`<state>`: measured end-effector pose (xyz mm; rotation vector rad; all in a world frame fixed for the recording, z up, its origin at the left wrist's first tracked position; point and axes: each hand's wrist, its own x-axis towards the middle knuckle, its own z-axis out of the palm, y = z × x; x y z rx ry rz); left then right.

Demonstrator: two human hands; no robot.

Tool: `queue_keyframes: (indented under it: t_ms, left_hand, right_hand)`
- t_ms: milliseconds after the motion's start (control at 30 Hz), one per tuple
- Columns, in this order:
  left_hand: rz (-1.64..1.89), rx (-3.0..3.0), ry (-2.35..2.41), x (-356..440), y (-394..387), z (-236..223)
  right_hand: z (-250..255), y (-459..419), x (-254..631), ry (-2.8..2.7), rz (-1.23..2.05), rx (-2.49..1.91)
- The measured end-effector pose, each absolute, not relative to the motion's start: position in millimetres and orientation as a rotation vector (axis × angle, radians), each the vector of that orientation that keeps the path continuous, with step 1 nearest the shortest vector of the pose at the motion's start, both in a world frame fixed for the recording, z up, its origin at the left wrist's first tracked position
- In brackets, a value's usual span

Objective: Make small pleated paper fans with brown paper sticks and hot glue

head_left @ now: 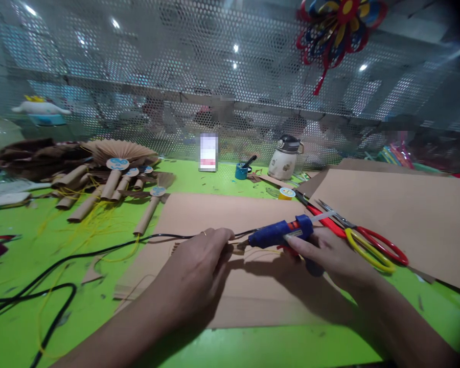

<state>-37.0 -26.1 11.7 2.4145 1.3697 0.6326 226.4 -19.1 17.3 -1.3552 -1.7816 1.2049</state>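
Observation:
My right hand (329, 250) is closed round a blue hot glue gun (278, 232), with a clear glue stick (324, 216) poking out of its back end. The gun's nozzle points left, close to a small folded strip of brown paper (235, 247). That strip is pinched in my left hand (205, 258), which hides most of it. Both hands are over a stack of brown kraft paper (199, 209) on the green table (253, 347). A black cord (111, 250) runs leftward behind my left hand.
Scissors with red and yellow handles (371, 248) lie right of the gun. More brown paper (410, 214) is beyond them. At the left are paper fans with rolled handles (111, 184) and yellow strings. A blue cup (241, 170), a white jug (283, 159) and a phone (208, 152) stand at the back.

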Motion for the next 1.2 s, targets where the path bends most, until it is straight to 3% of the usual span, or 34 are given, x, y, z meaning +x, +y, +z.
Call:
queue_keyframes:
  t_ms: [1200]
  left_hand:
    - [0.763,2.361,1.334,-38.4,-26.8,11.6]
  right_hand:
    - [17.0,-19.8,224.2,-1.731,1.196,-1.282]
